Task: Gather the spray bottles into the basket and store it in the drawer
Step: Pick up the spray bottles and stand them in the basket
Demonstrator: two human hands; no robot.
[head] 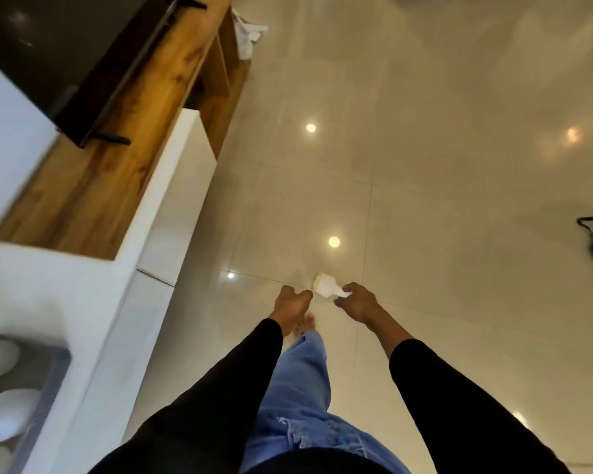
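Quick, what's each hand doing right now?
Left hand: curled shut, apparently holding nothing.
Right hand: shut on a white spray bottle, gripped by its neck.

Open floor [425, 165] ahead and right; white cabinet [172, 200] blocks left.

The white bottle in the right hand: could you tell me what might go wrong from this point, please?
1. The right hand seems to pinch the white bottle only at its narrow end, with the body sticking out sideways, so it could slip and drop onto the glossy tile floor.
2. The person is barefoot on that shiny floor, so a slip seems possible.
3. The left hand is curled and appears empty; it gives the bottle no support.
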